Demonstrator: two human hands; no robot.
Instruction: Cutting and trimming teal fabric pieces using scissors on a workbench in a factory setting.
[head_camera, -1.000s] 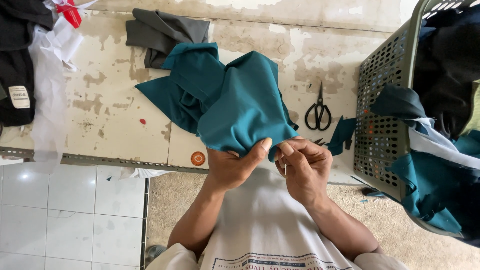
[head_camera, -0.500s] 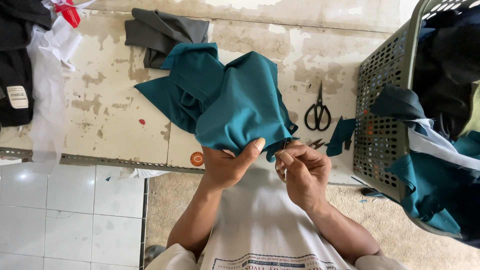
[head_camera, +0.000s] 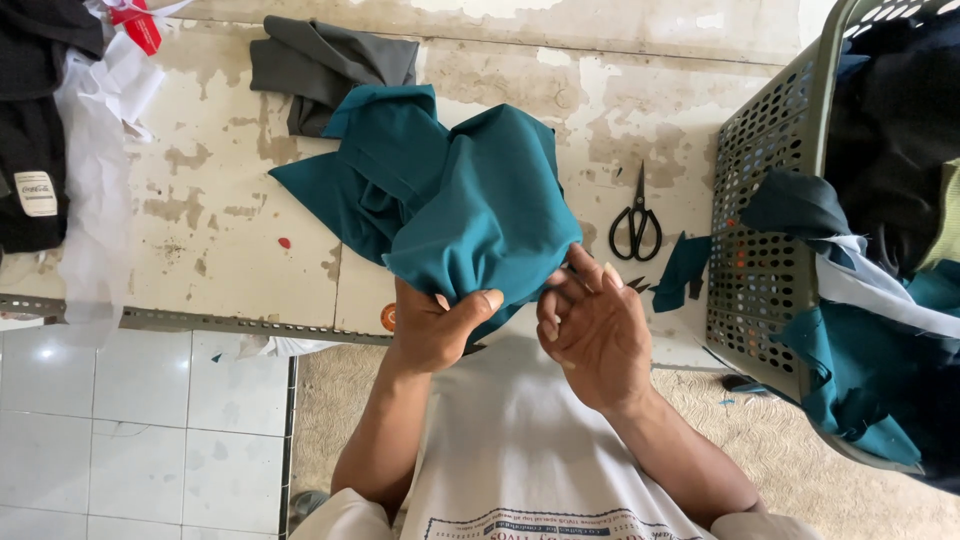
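Worn and patchy, the pale counter (head_camera: 200, 200) runs across the top of the view, with white floor tiles (head_camera: 130, 430) below its metal edge on the left and a rough beige mat (head_camera: 340, 420) under the person.

A teal cloth (head_camera: 450, 200) lies bunched on the counter, its near end lifted off the edge towards the person. The left hand (head_camera: 435, 325) is closed on that near end, thumb on top and fingers curled under, gripping the fabric. The right hand (head_camera: 590, 335) sits just beside it, half open with the fingers loosely bent; its fingertips touch the edge of the teal cloth, though whether they pinch anything is not clear.

Behind the teal cloth a grey garment (head_camera: 325, 70) lies folded. Black scissors (head_camera: 637, 222) rest on the counter to the right, with a small teal scrap (head_camera: 685, 268) near them. A green perforated basket (head_camera: 770, 200) stands at the right, filled with dark and teal clothes. At the far left, black fabric (head_camera: 35, 150) and white cloth (head_camera: 95, 170) hang over the counter's edge.
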